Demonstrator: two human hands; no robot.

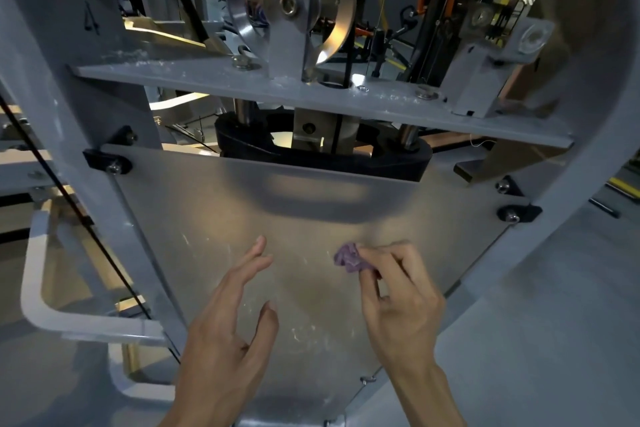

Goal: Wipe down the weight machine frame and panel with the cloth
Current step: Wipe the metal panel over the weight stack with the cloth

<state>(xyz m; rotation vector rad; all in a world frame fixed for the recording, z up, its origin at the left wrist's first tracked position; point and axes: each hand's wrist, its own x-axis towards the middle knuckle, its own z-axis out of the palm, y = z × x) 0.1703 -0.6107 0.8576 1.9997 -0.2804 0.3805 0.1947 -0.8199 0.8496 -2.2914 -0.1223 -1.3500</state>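
Mid-wipe on the translucent panel [311, 218], purple cloth [348, 258] pinched in right hand [398, 302], left hand [228, 315] spread loose beside; next, firmer strokes over smudges below the pinch.

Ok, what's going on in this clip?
A person is cleaning a weight machine. The right hand pinches a small crumpled purple cloth in its fingers and holds it against the frosted panel in front of the weight stack. The left hand is open with fingers spread in front of the panel. Smears show on the panel, and dust lies on the grey crossbar above.
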